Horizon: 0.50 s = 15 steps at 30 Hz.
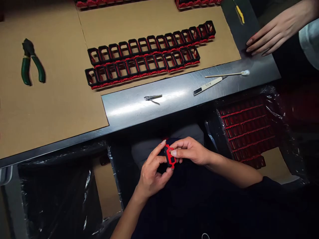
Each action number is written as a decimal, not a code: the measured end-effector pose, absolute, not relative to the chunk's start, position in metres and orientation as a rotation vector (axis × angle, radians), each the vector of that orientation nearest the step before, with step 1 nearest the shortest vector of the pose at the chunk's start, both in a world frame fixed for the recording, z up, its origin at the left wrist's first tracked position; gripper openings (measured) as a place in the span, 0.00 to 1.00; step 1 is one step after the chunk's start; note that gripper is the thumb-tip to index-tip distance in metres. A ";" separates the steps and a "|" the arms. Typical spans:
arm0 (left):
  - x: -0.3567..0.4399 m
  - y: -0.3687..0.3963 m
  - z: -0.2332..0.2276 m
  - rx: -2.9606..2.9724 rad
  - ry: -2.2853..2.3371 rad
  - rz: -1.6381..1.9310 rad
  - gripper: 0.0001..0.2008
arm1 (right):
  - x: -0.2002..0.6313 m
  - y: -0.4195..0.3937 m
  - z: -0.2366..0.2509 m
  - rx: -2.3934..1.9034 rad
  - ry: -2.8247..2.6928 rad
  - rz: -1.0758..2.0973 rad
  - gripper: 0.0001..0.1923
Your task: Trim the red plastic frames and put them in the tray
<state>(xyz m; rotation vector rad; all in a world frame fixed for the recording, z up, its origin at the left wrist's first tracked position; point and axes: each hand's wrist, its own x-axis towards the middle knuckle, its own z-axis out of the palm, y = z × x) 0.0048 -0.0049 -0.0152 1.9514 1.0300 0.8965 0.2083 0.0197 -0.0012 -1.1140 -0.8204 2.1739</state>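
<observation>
Hold the small red-and-black frame (170, 157) over the lap, below the bench (174, 93) edge. Left hand (152, 171) pinches its lower edge; right hand (190, 151) pinches its top. Keep the pinch square, pressure even.

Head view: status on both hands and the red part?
Left hand and right hand both pinching the red-and-black part over the lap, below the table edge. Nothing between them. Another person's hand rests at the table's far right.
</observation>
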 end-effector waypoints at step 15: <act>-0.001 -0.007 -0.008 1.324 1.187 0.711 0.15 | 0.213 0.012 0.005 -1.129 -1.383 1.811 0.12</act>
